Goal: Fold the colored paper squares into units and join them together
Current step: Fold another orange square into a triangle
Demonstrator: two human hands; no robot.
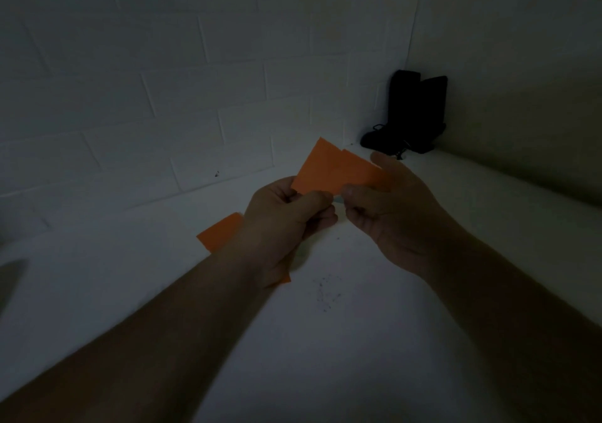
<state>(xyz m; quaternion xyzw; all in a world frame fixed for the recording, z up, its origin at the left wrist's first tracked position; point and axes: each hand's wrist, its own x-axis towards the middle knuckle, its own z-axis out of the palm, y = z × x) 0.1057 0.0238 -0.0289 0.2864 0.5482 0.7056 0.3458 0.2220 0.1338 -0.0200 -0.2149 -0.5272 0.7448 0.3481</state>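
I hold a folded orange paper [332, 170] in the air above the white table [325, 341], its stepped top edge pointing toward the wall. My left hand [286, 224] pinches its lower left corner between thumb and fingers. My right hand [394, 207] pinches its lower right edge, with the fingers spread behind the sheet. More orange paper [220, 233] lies flat on the table under my left wrist, partly hidden by the hand. A sliver of light blue paper [338, 199] shows between my two hands.
A black bag-like object [410, 114] stands in the far right corner against the walls. White brick wall [163, 96] runs close behind the table. A patch of dark specks [325, 292] marks the tabletop near my forearms. The scene is dim.
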